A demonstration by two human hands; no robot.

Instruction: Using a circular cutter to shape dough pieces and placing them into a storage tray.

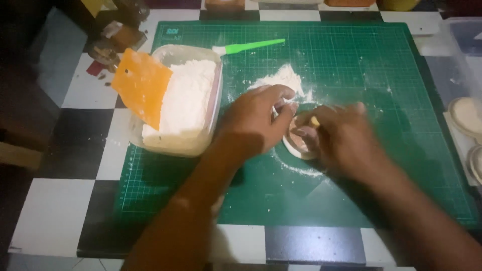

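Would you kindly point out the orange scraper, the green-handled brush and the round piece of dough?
orange scraper (142,85), head view, middle of its flat blade.
green-handled brush (253,45), head view, midway along the handle.
round piece of dough (293,145), head view, left edge below the hands.

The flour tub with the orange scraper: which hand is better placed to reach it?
Probably the left hand. It lies next to the flour tub and its orange scraper. The right hand is farther away, past the dough disc, and would have to cross over.
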